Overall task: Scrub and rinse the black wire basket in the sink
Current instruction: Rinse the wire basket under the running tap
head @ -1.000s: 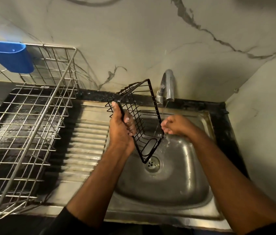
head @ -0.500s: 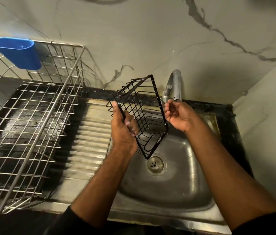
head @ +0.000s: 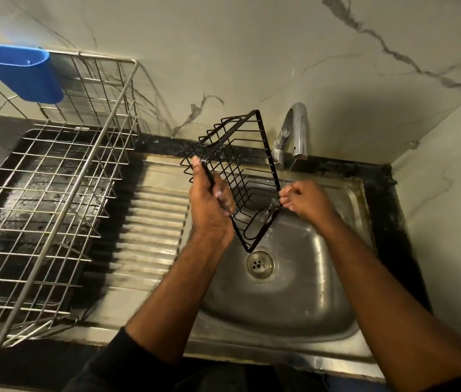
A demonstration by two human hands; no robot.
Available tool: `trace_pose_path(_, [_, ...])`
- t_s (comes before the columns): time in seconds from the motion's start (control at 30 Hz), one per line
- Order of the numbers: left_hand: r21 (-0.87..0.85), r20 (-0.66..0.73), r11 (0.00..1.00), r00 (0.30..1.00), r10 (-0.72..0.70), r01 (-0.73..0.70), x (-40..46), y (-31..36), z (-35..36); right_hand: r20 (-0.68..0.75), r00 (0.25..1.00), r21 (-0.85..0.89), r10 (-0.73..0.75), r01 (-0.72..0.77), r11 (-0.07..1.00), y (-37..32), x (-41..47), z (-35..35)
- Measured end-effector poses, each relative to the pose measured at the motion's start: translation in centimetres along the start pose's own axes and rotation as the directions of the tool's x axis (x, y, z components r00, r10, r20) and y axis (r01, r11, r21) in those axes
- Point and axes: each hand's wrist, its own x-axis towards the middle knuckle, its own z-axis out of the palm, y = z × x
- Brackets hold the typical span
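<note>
Over the bowl of the stainless steel sink (head: pixel 294 301), held tilted on one corner just above the round drain (head: pixel 260 264): the black wire basket (head: pixel 245 176) of thin coated rods, open side turned toward the right. Clamped by the left hand (head: pixel 209 205) around the rim bar on its left edge, suds showing on the fingers. Back at the basket's lower right edge now, the right hand (head: pixel 305 200), fingers curled together and touching the wires; half a second ago lifted up by the curved chrome tap (head: pixel 294 134), a second ago low at this same edge. Thin stream of water falling from the spout onto that corner. Likely rinsing under way, with rubbing by bare fingers. To the left, well apart, a large steel wire dish rack (head: pixel 54 193) with a blue plastic cup (head: pixel 20 72) hooked on its rim.
</note>
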Motion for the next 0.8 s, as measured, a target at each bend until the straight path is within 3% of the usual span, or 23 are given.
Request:
trace_pose_path(0.07, [-0.016, -0.007, 1.000, 1.000, -0.001, 0.001, -0.1, 0.1, 0.1, -0.031, 0.999, 0.045, 0.006, -0.005, 0.999, -0.2, 0.3, -0.3])
trace_pose_path(0.13, [-0.030, -0.010, 1.000, 1.000, -0.005, 0.005, -0.2, 0.1, 0.2, 0.008, 0.998, 0.259, 0.062, -0.062, 0.964, -0.5, 0.3, -0.4])
trace_pose_path(0.2, [-0.021, -0.009, 1.000, 1.000, 0.001, -0.002, -0.4, 0.0, 0.2, 0.118, 0.983, 0.561, 0.138, -0.181, 0.808, -1.2, 0.6, -0.6])
trace_pose_path(0.27, [0.004, -0.003, 1.000, 1.000, 0.021, -0.021, -0.7, -0.1, 0.2, 0.246, 0.948, 0.772, 0.201, -0.317, 0.551, -2.0, 1.0, -0.8])
trace_pose_path(0.33, [0.025, 0.010, 0.999, 0.999, 0.044, -0.044, -0.9, -0.1, 0.3, 0.307, 0.922, 0.831, 0.236, -0.381, 0.405, -2.6, 1.3, -0.6])
trace_pose_path(0.53, [0.021, 0.023, 0.997, 0.997, 0.067, -0.068, -1.0, 0.0, 0.3, 0.413, 0.898, 0.858, 0.152, -0.440, 0.265, -4.4, 2.4, -0.8])
trace_pose_path(0.63, [0.031, 0.029, 0.996, 0.997, 0.077, -0.078, -1.1, 0.1, 0.2, 0.445, 0.892, 0.859, 0.082, -0.451, 0.241, -4.6, 2.4, -1.1])
trace_pose_path(0.7, [0.031, 0.039, 0.996, 0.996, 0.081, -0.082, -1.2, 0.1, 0.2, 0.458, 0.886, 0.841, 0.074, -0.459, 0.286, -4.6, 2.2, -1.2])
trace_pose_path(0.77, [0.024, 0.042, 0.996, 0.996, 0.079, -0.080, -1.1, 0.0, 0.2, 0.443, 0.894, 0.801, 0.072, -0.431, 0.415, -4.5, 1.7, -1.2])
trace_pose_path(0.8, [0.022, 0.039, 0.997, 0.996, 0.076, -0.077, -1.1, -0.1, 0.2, 0.418, 0.905, 0.740, 0.080, -0.391, 0.547, -4.2, 1.5, -1.0])
